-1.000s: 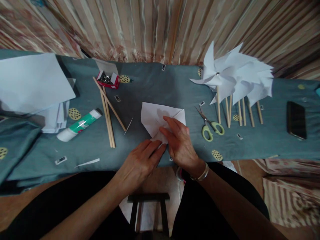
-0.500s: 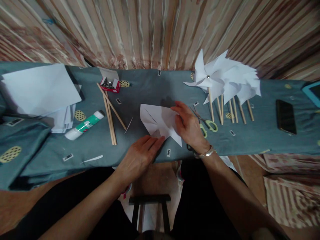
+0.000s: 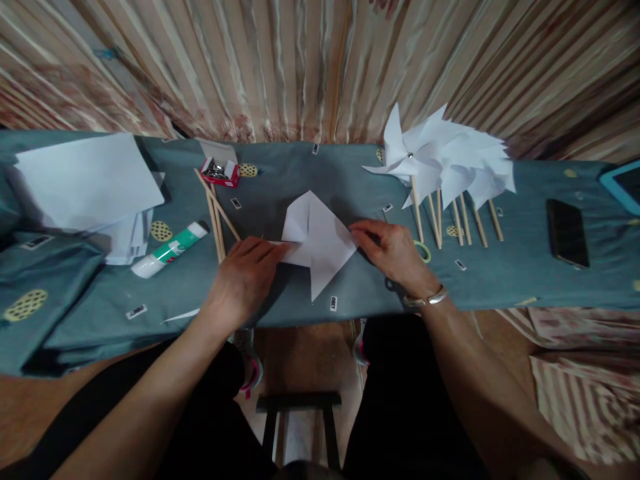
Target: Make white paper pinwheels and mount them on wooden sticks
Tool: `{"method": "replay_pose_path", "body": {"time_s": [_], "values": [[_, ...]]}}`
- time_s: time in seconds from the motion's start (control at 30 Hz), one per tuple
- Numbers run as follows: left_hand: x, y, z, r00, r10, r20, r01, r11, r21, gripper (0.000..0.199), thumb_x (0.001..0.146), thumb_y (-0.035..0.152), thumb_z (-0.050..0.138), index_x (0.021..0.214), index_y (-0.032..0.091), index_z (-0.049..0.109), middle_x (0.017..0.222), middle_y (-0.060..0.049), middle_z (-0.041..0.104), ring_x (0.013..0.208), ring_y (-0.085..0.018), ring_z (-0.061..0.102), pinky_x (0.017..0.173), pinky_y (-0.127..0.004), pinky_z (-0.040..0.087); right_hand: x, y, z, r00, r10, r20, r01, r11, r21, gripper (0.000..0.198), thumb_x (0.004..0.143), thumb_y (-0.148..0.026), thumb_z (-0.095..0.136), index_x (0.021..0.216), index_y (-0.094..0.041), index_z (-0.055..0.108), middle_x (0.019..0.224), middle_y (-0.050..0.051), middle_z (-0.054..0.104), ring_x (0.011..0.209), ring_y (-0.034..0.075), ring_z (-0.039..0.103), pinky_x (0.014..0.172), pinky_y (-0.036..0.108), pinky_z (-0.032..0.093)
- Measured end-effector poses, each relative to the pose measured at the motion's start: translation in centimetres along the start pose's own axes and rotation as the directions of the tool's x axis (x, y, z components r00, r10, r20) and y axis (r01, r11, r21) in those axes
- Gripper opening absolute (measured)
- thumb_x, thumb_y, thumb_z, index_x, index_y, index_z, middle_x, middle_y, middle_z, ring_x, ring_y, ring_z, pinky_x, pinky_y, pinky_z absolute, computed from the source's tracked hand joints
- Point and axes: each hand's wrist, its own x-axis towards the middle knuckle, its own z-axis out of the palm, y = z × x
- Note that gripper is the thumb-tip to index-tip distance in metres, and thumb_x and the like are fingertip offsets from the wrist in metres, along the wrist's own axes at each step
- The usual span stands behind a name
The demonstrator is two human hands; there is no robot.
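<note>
A white sheet of paper (image 3: 330, 243) with slits cut into it lies turned cornerwise on the table in front of me. My left hand (image 3: 247, 273) grips its left corner, fingers together, hiding that tip. At the opposite corner, my right hand (image 3: 393, 253) pinches the edge between thumb and fingers. Scissors with a pale green handle (image 3: 423, 251) lie partly hidden behind my right hand. Wooden sticks (image 3: 216, 220) rest just beyond my left hand, their lower ends covered by it.
Finished paper pinwheels (image 3: 425, 157) on sticks lie overlapping at the back right, near a dark phone (image 3: 567, 233). A red box of metal pins (image 3: 220, 172) stands at the back. Leftward are a glue stick (image 3: 170, 250), stacked paper (image 3: 90, 177) and a paper strip (image 3: 181, 315).
The paper has been turned so a corner points toward me. My left hand has moved left onto one corner, and my right hand has shifted right and closed on another.
</note>
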Motion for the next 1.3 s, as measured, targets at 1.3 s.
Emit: {"method": "replay_pose_path", "body": {"time_s": [1.3], "values": [[3.0, 6.6, 1.4, 0.977, 0.095, 0.19, -0.126, 0.979, 0.157, 0.014, 0.09, 0.008, 0.055, 0.082, 0.013, 0.066, 0.084, -0.008, 0.067, 0.078, -0.022, 0.063, 0.069, -0.033, 0.052, -4.8, 1.4, -1.1, 0.985, -0.124, -0.117, 0.123, 0.992, -0.019, 0.026, 0.094, -0.019, 0.05, 0.111, -0.018, 0.069, 0.114, 0.011, 0.074, 0.11, 0.026, 0.066, 0.1, 0.045, 0.051]]}}
